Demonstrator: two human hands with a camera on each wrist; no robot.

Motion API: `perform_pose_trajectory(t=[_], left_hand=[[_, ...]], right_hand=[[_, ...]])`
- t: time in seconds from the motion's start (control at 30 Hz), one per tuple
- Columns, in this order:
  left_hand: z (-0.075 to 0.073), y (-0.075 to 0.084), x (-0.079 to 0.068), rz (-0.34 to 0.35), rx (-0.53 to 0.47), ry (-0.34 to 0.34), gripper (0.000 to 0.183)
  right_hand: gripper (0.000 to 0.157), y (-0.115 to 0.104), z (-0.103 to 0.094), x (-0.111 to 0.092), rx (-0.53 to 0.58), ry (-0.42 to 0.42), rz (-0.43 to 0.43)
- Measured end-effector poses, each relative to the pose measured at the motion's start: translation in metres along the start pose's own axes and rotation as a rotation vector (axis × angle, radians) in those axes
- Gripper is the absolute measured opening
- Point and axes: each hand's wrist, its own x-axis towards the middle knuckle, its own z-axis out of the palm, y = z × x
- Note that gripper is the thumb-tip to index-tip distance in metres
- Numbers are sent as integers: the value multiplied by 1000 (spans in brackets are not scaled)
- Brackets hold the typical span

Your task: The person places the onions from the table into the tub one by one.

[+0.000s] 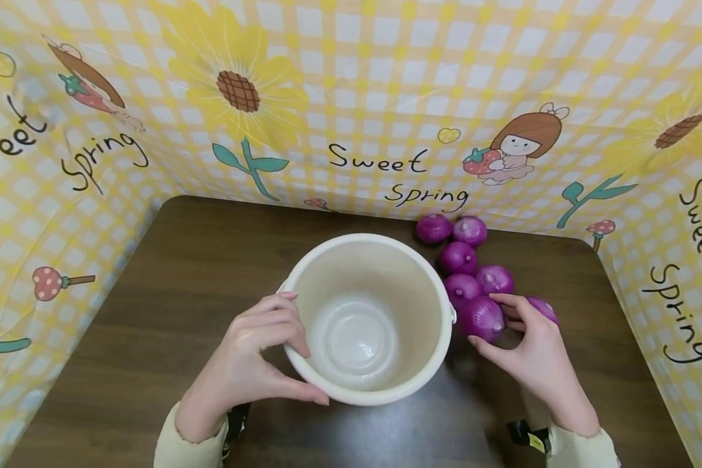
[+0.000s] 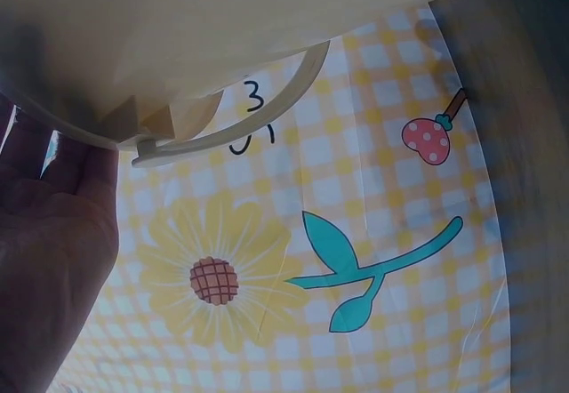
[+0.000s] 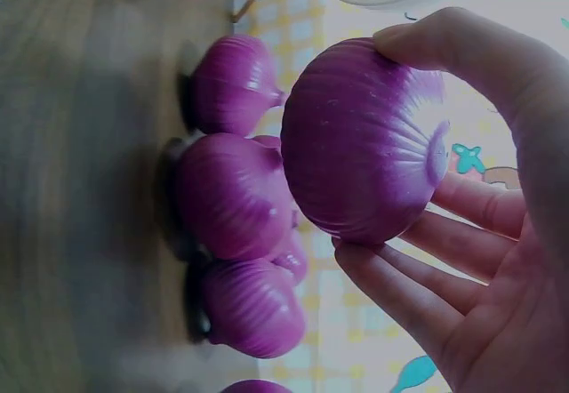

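A cream-white bucket (image 1: 365, 398) stands on the table, its inside bare. My left hand (image 1: 269, 351) grips its rim at the near left, fingers over the edge and thumb along the front. In the left wrist view, the bucket's handle (image 2: 258, 126) hangs beside that hand (image 2: 53, 224). To the right of the bucket, my right hand (image 1: 526, 338) holds a purple onion (image 1: 482, 318) between thumb and fingertips. The right wrist view shows this onion (image 3: 364, 144) raised off the table, with its tip toward the palm.
Several more purple onions (image 1: 459, 258) lie right of the bucket, reaching toward the table's back edge. One onion (image 1: 543, 309) is partly hidden behind my right hand. A yellow checked cloth (image 1: 374, 97) walls the dark wooden table (image 1: 210, 260) at the back and sides.
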Motion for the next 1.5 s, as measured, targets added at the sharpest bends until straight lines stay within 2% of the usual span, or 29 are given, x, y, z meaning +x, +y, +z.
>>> perform_pose_trajectory(t=[0.47, 0.63, 0.87, 1.1, 1.27, 1.5], left_hand=[[2, -10, -1, 0, -16, 15, 52], [2, -11, -1, 5, -26, 17, 51], [2, -12, -1, -4, -36, 19, 51], [2, -14, -3, -14, -37, 22, 51], [3, -15, -4, -29, -36, 18, 50], [3, -16, -4, -34, -43, 28, 49]], right_hand=[[79, -13, -16, 10, 46, 133, -70], [82, -21, -24, 12, 67, 178, -61], [81, -49, -34, 17, 123, 242, -90], [77, -75, -42, 22, 195, 249, -90], [79, -73, -43, 24, 210, 244, -92], [84, -54, -40, 25, 215, 234, -77]])
